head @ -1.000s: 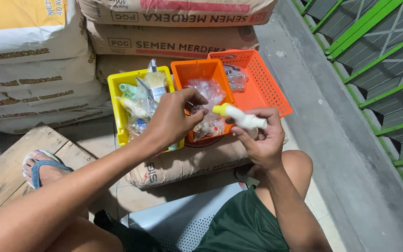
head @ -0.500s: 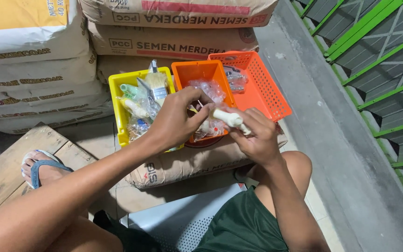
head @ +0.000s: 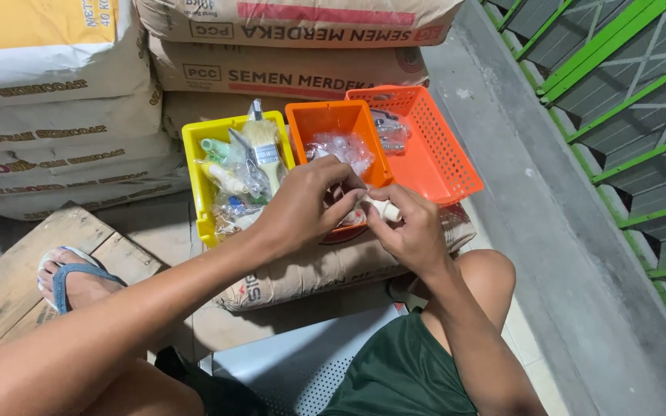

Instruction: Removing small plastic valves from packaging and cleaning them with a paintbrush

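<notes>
My right hand (head: 410, 229) grips a small white plastic tube-shaped part (head: 385, 208), mostly hidden by my fingers. My left hand (head: 306, 204) pinches the same part's left end, both hands meeting in front of the middle orange bin (head: 333, 122). That bin holds clear plastic bags (head: 341, 148) of small items. To its left a yellow bin (head: 194, 166) holds paintbrushes (head: 260, 146) and bagged tubes. To its right stands an orange mesh basket (head: 441, 154) with a few metal pieces at its back.
The bins rest on a brown paper sack (head: 333, 266); more cement sacks (head: 271, 62) are stacked behind and to the left. A wooden pallet (head: 9, 277) and my sandalled foot (head: 75, 277) are at left. Concrete ledge and green railing (head: 618, 115) run along the right.
The white part, held up clear in my right hand a second ago, has come lower and nearer; my left hand has closed onto its end and both hands now cover it.
</notes>
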